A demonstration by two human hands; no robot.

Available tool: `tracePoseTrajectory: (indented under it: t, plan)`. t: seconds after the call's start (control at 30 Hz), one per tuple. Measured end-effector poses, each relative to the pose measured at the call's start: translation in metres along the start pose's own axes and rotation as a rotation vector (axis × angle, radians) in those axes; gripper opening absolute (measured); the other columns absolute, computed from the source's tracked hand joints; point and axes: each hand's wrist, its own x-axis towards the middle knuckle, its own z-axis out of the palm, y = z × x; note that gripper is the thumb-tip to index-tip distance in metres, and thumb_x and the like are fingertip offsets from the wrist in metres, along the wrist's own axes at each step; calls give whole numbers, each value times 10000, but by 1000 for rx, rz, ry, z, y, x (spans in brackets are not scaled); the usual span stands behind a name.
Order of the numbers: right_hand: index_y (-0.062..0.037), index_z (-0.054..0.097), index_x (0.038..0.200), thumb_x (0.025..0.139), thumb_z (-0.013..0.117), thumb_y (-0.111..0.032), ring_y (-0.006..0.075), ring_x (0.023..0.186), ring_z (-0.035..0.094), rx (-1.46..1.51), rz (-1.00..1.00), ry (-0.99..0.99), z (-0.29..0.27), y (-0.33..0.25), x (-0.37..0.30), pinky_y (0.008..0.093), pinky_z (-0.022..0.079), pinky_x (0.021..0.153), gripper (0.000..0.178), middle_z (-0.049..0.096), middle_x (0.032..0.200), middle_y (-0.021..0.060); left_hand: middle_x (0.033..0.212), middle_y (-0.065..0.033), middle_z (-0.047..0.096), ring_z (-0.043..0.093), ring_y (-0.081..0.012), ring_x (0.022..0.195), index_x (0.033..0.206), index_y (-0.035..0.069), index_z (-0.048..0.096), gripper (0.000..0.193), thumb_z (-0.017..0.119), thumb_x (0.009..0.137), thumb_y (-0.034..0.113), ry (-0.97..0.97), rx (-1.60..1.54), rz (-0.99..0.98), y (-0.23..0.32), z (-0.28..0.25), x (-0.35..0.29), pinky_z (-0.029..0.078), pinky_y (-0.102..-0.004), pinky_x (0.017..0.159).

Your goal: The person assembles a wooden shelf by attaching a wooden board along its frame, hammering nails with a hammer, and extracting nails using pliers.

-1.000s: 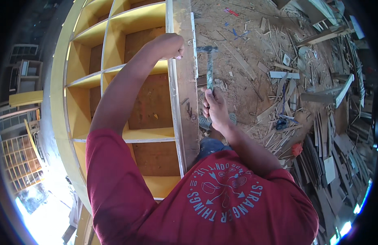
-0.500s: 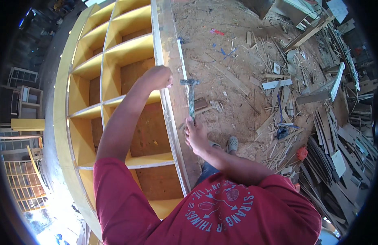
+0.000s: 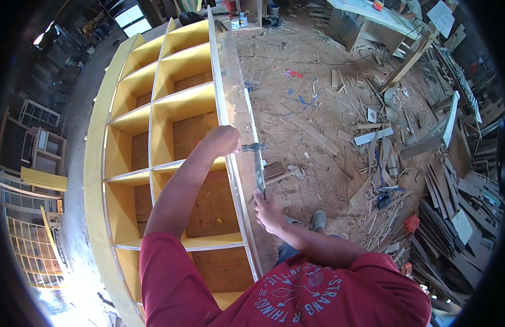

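A large yellow shelf unit point(image 3: 170, 175), divided into square compartments with brown backs, lies on my left. My left hand point(image 3: 223, 141) is at its right side panel, fingers pinched together; whatever they hold is too small or hidden to make out. In my right hand point(image 3: 270, 210) is a hammer point(image 3: 259, 171), gripped by its handle. Its metal head is right beside my left fingertips, over the outer face of the side panel.
Wood scraps and offcuts point(image 3: 391, 163) litter the dirt floor to the right, with stacked boards point(image 3: 454, 218) beyond. A workbench point(image 3: 372, 11) stands at the far right, and small cans point(image 3: 235, 23) sit past the unit's far end. Window-like frames point(image 3: 40, 113) stand at the left.
The hammer head has come closer to my left fingertips. My view has tilted up, bringing the unit's far end and the cans into sight.
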Motion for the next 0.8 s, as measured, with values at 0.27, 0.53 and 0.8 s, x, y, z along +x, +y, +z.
tracePoseTrajectory:
  t: [0.27, 0.53, 0.8]
  plan:
    - [-131, 440, 1000, 1114, 510, -431, 48, 435, 370, 161, 3, 113, 1, -6, 3, 258, 314, 338, 328, 425, 665, -48, 803, -191, 746, 742, -388, 780, 786, 64, 798, 96, 814, 753, 153, -1, 40, 25, 2, 0, 5, 587, -479, 734]
    - [-135, 454, 986, 1118, 506, -411, 56, 434, 380, 52, 169, -72, -1, -8, 2, 258, 325, 343, 311, 430, 667, -52, 830, -201, 750, 738, -396, 781, 774, 53, 789, 88, 785, 760, 140, -14, -48, -15, 1, -2, -7, 593, -476, 736]
    - [-137, 495, 1011, 1109, 508, -476, 46, 479, 370, 109, 33, 46, -28, -23, -1, 259, 321, 398, 353, 403, 681, -66, 944, -140, 755, 704, -367, 988, 992, 45, 731, 274, 835, 810, 222, 848, 15, 19, -14, 27, -107, 461, -523, 1035]
